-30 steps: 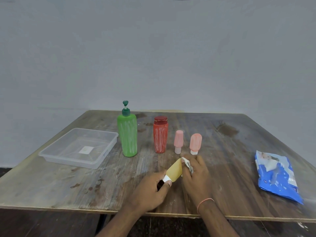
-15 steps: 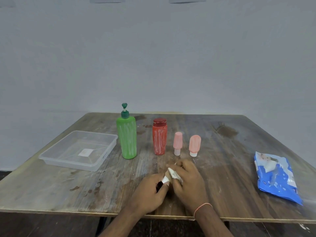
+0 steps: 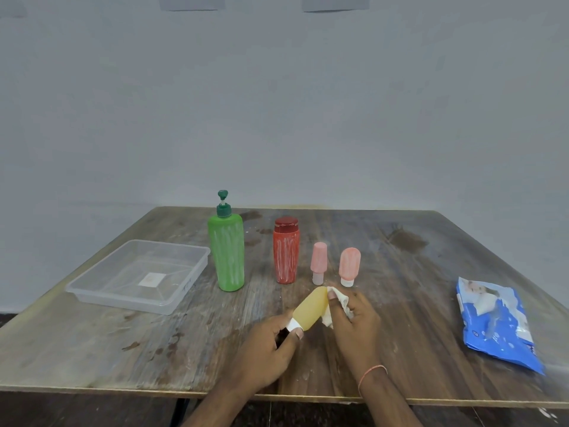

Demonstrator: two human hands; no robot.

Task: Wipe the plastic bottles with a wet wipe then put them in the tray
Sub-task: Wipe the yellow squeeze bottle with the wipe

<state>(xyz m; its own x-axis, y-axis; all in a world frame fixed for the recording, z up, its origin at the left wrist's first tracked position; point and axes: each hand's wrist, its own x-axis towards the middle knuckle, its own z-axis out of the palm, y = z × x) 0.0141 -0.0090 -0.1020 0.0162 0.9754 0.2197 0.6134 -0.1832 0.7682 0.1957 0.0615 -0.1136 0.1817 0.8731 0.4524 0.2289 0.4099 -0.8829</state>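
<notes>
My left hand [image 3: 264,346] pinches the white cap end of a small yellow bottle [image 3: 309,308], which points up and away. Against its right side my right hand [image 3: 354,322] holds a crumpled white wet wipe [image 3: 338,298]. Behind them stand a tall green pump bottle [image 3: 226,251], a red bottle [image 3: 286,251] and two small pink bottles [image 3: 318,261] [image 3: 349,265] upside down on their caps, all streaked white. A clear plastic tray [image 3: 92,295] lies at the left with nothing but a label in it.
A blue pack of wet wipes [image 3: 495,322] lies at the right of the wooden table [image 3: 123,349]. The table's front edge runs just under my wrists. A plain wall stands behind the table.
Half a second ago my right hand covered the yellow bottle with the wipe; now the wipe has slid up to its far end and the bottle's body shows again.
</notes>
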